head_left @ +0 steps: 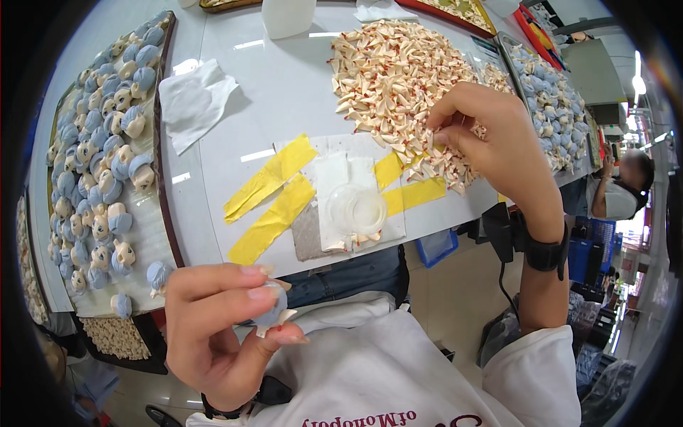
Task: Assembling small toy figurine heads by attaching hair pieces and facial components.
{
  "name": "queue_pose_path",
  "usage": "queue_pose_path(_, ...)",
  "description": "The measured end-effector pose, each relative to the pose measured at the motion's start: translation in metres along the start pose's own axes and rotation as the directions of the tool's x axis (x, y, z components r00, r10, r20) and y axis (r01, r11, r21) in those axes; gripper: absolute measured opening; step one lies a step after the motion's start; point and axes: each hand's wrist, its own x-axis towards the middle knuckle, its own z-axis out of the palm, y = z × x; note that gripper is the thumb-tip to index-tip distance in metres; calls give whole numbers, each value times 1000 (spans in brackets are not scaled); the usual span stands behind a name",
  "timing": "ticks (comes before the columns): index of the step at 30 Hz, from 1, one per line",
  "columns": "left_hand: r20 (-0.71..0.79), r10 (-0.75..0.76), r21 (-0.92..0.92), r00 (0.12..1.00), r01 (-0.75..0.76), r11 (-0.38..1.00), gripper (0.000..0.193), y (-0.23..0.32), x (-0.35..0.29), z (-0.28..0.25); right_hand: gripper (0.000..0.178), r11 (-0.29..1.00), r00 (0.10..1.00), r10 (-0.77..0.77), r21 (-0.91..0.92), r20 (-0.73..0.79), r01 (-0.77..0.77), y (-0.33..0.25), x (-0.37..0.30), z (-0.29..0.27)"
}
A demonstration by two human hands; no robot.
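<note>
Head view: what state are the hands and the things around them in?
Left hand: closed on a blue-haired doll head
Right hand: fingers bent at the heap; grip unclear
Small cream pieces: heaped loosely
Left tray: loaded with blue-haired heads
Yellow strips: lying flat
White cloth: spread, wrinkled
Round translucent dish: set down; contents unclear

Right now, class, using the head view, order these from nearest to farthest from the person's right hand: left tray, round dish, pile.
From the right hand:
1. Pile: at its fingertips.
2. Round dish: leftward, near the table's edge.
3. Left tray: far left.
</note>
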Motion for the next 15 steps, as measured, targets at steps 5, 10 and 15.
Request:
queue_pose_path(5, 12, -8, -1, 1000, 8, 1000, 37, 0, 1, 0, 7, 999, 989, -36, 12, -144, 38, 0, -4, -2)
queue_pose_path(10, 3, -33, -111, 999, 33, 993, 40, -1, -4, -2, 6, 969, 942, 133, 238, -307, -59, -11, -18, -7)
queue_pose_path(15, 81, -137, -444, 987, 159, 882, 44, 0, 0, 5, 12, 871, 927, 260, 479, -269, -105, -44, -43, -4)
